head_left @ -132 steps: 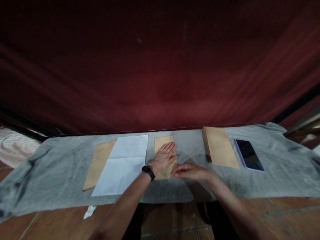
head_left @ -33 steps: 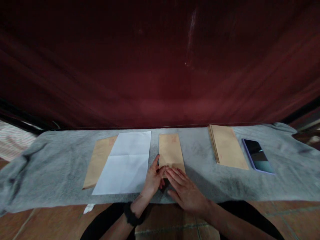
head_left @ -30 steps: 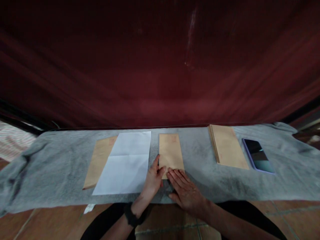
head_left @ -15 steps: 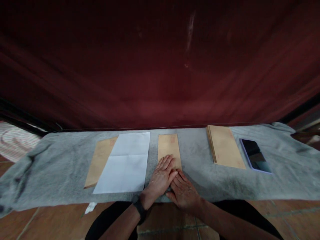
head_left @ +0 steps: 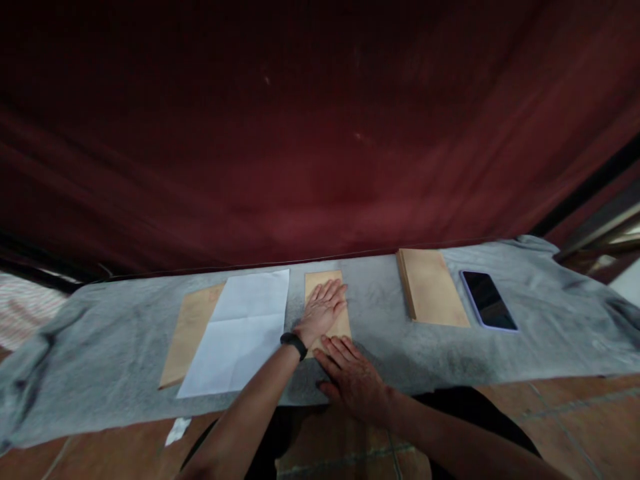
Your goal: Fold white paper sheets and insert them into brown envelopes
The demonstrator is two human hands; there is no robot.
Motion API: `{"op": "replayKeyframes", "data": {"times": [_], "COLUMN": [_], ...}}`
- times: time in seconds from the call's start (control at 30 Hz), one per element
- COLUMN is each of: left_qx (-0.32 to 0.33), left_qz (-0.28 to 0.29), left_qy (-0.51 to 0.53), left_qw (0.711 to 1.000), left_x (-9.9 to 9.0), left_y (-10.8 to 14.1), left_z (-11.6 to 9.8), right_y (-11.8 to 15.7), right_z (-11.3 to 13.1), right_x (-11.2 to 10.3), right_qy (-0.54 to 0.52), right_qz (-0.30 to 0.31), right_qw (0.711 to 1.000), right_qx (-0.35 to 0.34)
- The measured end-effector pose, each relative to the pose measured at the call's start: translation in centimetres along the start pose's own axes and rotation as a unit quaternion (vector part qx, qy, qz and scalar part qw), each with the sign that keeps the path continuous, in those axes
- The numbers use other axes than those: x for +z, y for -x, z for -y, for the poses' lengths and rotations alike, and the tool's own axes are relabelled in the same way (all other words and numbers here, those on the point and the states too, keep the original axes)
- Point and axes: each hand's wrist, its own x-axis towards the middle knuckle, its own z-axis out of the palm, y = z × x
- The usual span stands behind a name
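Observation:
A narrow brown envelope [head_left: 342, 324] lies flat on the grey cloth [head_left: 383, 293] in front of me. Across its upper part rests my left hand [head_left: 324, 310], palm down with fingers stretched out; a black band circles that wrist. My right hand [head_left: 353, 373] lies at the envelope's near end, fingers extended and their tips on the paper. Both hands are open and grip nothing. To the left, a creased white sheet of paper [head_left: 240, 333] partly covers another brown envelope [head_left: 187, 333].
A stack of brown envelopes [head_left: 434, 287] sits to the right, with a phone in a purple case [head_left: 489, 300] beside it. Dark red fabric [head_left: 320, 167] hangs behind the cloth-covered surface. A white scrap [head_left: 177, 431] lies on the tiled floor [head_left: 575, 413].
My left hand has slid forward along the envelope, away from my right hand. The right hand stays near the close end. The camera view has tilted slightly.

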Motion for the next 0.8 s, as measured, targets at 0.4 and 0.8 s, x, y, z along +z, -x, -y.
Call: {"op": "replayKeyframes", "data": {"times": [0.4,0.8], "left_qx": [-0.021,-0.023], "left_qz": [0.018,-0.066], "left_qy": [-0.009,-0.051], "left_qw": [1.0,0.996], "left_x": [0.8,1.1], "left_y": [9.0,15.5], "left_z": [0.3,-2.2], "right_y": [0.5,0.9], "right_z": [-0.5,-1.2], "right_x": [2.7,1.2], "right_qy": [0.031,0.06], "right_qz": [-0.084,-0.077], "right_qw": [0.996,0.994], "right_qx": [-0.001,0.051]}}
